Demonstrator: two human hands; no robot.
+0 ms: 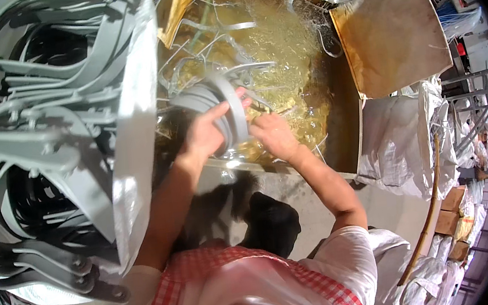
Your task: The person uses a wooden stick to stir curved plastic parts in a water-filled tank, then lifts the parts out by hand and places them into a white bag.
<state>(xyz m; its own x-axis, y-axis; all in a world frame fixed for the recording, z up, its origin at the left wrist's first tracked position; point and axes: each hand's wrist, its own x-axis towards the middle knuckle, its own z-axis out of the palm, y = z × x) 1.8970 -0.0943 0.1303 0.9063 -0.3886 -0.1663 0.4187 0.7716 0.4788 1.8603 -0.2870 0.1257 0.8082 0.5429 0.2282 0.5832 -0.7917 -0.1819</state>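
Note:
My left hand [206, 134] is closed around a bundle of grey curved plastic bands [234, 112], its thumb and fingers wrapped over the near side. The bands are tilted and partly blurred, above a large basin of yellowish water [279, 44]. Close to their right side, my right hand [275, 135] has its fingers curled inward. Whatever lies between those fingertips is hidden. Thin grey strips [241, 26] float and tangle in the water beyond both hands.
At the left stands a white sack [134, 148] full of grey curved plastic bands [42, 147]. A stained board [394, 39] stands at the basin's right rim. White sacks [398, 142] and a long wooden pole [426, 221] are farther right. Cardboard boxes [447, 219] sit beyond.

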